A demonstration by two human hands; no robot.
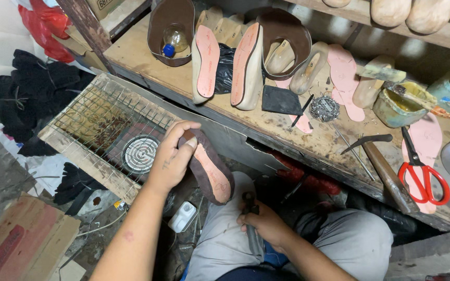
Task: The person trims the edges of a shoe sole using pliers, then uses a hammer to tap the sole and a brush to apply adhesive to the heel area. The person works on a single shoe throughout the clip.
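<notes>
1. The left hand (172, 158) is gripping a dark shoe upper on its last (208, 166), fingers wrapped tight, holding it above the knee, near the wire grill (100, 122).
2. The right hand (264, 222) is closing fully around dark pliers (251, 221) on the lap.
3. Red scissors (422, 174) are lying far right on the workbench (266, 122).

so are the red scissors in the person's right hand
No, the red scissors lie on the workbench, while the right hand holds a dark tool over the lap.
</notes>
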